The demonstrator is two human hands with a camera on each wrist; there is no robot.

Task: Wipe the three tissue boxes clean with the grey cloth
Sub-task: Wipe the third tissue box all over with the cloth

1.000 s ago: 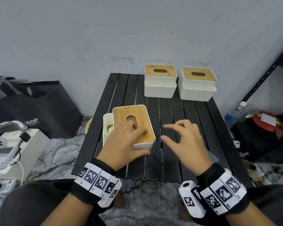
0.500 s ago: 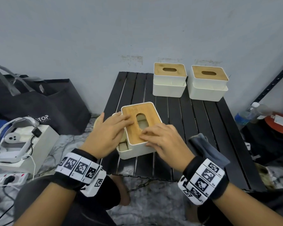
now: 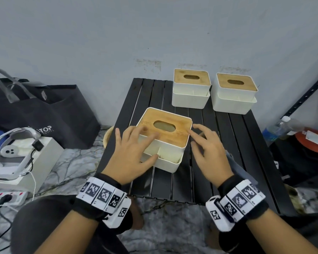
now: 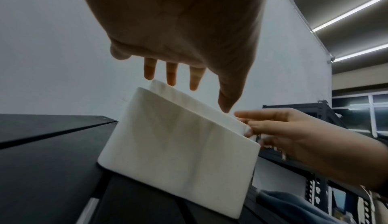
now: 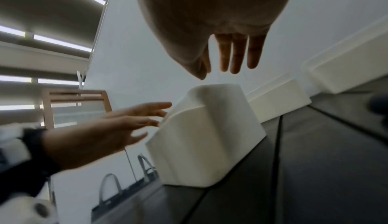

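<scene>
Grey wall behind, black slatted table in front of me. Nearest tissue box, white w/ bamboo lid, sits skewed at the near-left of the table. My left hand is spread out, fingers straight & relaxed, fingertips resting on the lid's near-left edge and the box's near side; not gripping anything. My right hand hovers just beside the box's right side, fingers loosely extended, also holding nothing; can't tell from head view if the tips touch the box, though left wrist view shows that hand right at the box's corner. Two more tissue boxes at the far end by the wall: one centre-far, one far-right, side by side, close together, both w/ lids on. Grey cloth lies on the table near-right, mostly hidden under my right wrist. Off the table: black bag on the left, white headset on a box near-left, water bottle at right.
</scene>
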